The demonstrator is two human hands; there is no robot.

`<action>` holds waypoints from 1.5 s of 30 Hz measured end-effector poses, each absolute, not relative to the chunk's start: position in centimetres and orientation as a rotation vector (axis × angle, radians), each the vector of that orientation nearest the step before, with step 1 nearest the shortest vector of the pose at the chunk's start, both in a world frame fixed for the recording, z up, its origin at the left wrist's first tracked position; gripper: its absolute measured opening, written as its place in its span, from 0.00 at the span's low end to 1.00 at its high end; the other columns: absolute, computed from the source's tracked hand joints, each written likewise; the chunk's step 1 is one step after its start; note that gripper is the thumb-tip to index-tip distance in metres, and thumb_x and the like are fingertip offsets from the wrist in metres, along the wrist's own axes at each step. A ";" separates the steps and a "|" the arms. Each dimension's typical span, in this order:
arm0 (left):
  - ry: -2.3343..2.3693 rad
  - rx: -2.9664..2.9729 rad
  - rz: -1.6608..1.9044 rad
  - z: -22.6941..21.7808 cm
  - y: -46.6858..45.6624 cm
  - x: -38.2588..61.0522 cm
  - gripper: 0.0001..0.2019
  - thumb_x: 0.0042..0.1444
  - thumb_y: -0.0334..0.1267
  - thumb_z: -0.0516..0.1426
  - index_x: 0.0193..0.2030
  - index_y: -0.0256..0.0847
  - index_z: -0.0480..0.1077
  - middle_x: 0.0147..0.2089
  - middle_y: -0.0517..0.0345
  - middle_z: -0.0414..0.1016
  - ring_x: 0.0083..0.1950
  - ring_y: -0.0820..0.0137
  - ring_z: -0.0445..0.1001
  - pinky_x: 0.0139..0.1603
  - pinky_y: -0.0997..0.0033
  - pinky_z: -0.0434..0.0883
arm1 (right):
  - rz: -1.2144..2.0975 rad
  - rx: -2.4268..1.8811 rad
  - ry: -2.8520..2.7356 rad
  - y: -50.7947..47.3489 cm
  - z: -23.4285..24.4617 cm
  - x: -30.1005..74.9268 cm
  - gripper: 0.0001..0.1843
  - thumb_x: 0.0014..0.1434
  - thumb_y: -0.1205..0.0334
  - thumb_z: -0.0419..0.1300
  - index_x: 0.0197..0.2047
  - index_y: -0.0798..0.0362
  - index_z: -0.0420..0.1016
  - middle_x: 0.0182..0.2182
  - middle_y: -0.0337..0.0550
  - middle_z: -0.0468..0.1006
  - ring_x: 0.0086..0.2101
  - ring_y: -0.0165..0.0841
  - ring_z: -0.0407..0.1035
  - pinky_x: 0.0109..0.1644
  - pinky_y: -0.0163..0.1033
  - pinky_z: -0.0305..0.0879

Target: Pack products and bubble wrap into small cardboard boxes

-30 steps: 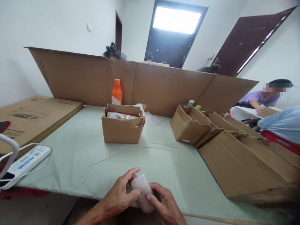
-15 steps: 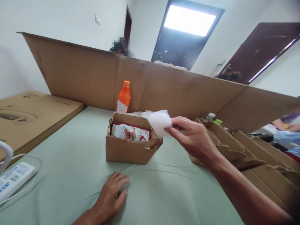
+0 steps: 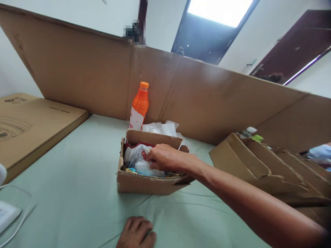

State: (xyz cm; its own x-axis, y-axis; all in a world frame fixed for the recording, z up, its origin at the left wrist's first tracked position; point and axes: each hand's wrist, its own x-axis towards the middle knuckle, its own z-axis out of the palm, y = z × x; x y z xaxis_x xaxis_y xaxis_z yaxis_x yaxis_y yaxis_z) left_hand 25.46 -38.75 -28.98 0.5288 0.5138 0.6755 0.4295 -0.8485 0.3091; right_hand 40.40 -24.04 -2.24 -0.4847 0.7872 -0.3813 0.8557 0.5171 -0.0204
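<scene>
My right hand (image 3: 165,158) reaches into a small open cardboard box (image 3: 150,186) at the middle of the table. Its fingers are bent together against a white printed packet (image 3: 136,153) with a red edge. A clear-white plastic pouch (image 3: 146,169) lies in front of that packet, beneath my fingers. Exactly what the fingertips pinch is hidden. Something blue and yellow shows low inside the box. My left hand (image 3: 137,232) rests on the table in front of the box, loosely curled with the thumb a little apart, and nothing is in it.
Behind the box stand an orange bottle (image 3: 139,105) and several clear plastic pouches (image 3: 165,128). A tall cardboard panel (image 3: 90,75) closes the back. Cardboard compartments (image 3: 243,158) stand at right, a flat carton (image 3: 38,127) and white device (image 3: 7,213) at left.
My right hand has moved left and down into the box with the white plastic pouch, which now lies inside. The printed packet looks pushed back and crumpled. The view has tipped downward.
</scene>
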 end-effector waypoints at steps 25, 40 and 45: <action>1.286 1.665 1.389 -20.3 -38.6 23.8 0.34 0.58 0.38 0.57 0.71 0.45 0.53 0.67 0.42 0.62 0.65 0.52 0.66 0.64 0.44 0.67 | -1.273 2.826 2.541 -38.9 -16.0 49.7 0.25 0.57 0.46 0.60 0.52 0.53 0.71 0.51 0.52 0.78 0.34 0.38 0.76 0.41 0.45 0.73; 0.852 1.718 1.034 -21.3 -32.2 20.4 0.67 0.40 0.47 0.72 0.77 0.47 0.29 0.78 0.40 0.39 0.77 0.43 0.45 0.74 0.38 0.49 | -1.855 3.034 2.344 -37.9 -20.4 49.7 0.32 0.51 0.40 0.69 0.53 0.51 0.73 0.51 0.52 0.80 0.53 0.50 0.72 0.56 0.52 0.70; 1.039 1.720 1.199 -21.1 -32.8 20.6 0.64 0.40 0.40 0.71 0.77 0.46 0.33 0.76 0.40 0.45 0.76 0.44 0.47 0.73 0.37 0.50 | -1.778 2.921 2.443 -35.1 -20.3 49.0 0.32 0.53 0.41 0.67 0.56 0.52 0.72 0.53 0.52 0.79 0.54 0.51 0.72 0.57 0.53 0.70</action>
State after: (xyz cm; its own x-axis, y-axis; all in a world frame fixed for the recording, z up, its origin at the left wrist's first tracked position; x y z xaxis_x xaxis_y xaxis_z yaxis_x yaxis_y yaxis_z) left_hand 20.56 -32.81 -21.12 0.2209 0.9215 0.3195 0.1855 -0.3613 0.9138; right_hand 48.96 -35.07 -20.30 0.2310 0.9704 0.0699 0.2318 0.0149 -0.9727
